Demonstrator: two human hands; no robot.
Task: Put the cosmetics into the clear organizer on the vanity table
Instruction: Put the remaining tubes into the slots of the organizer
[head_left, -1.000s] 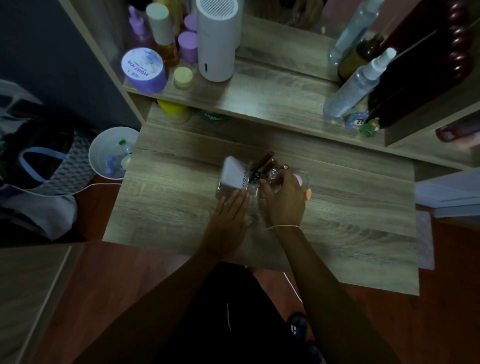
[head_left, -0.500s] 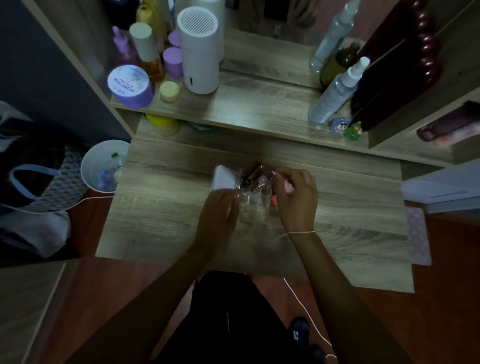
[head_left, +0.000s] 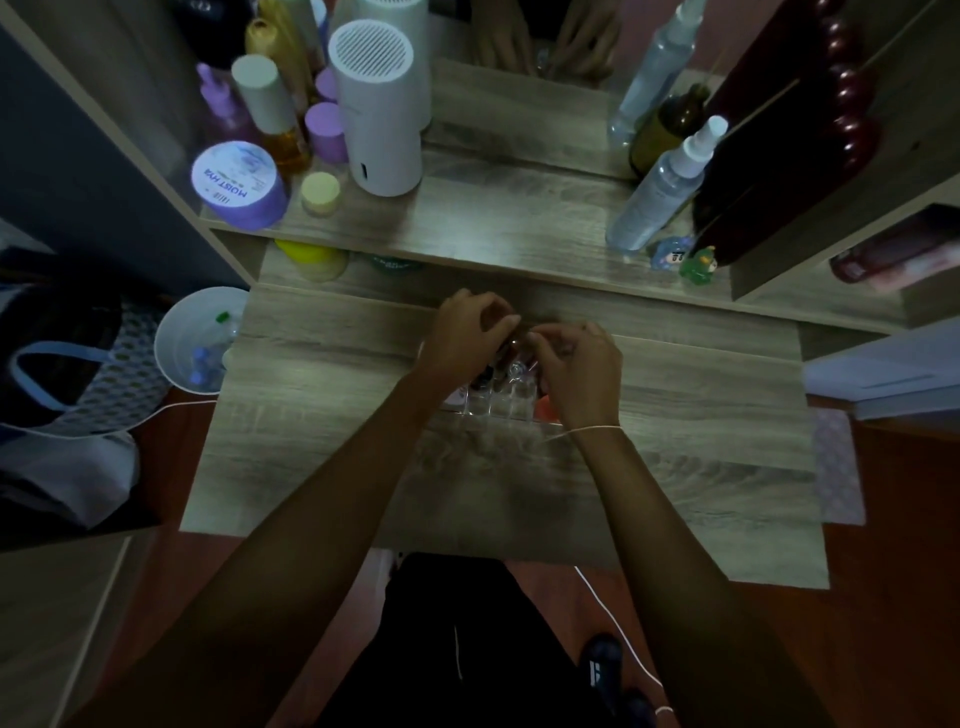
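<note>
Directly under left hand (head_left: 467, 338) and right hand (head_left: 582, 369): clear organizer (head_left: 498, 402); fingers curled, grip unclear.

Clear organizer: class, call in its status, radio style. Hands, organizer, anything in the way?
Left hand and right hand both over clear organizer, fingers curled; grip unclear. Organizer on vanity table, partly filled. Nothing blocking.

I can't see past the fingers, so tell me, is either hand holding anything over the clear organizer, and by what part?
It cannot be told. Both the left hand and right hand curl over the clear plastic compartmented organizer, hiding any grip.
</note>
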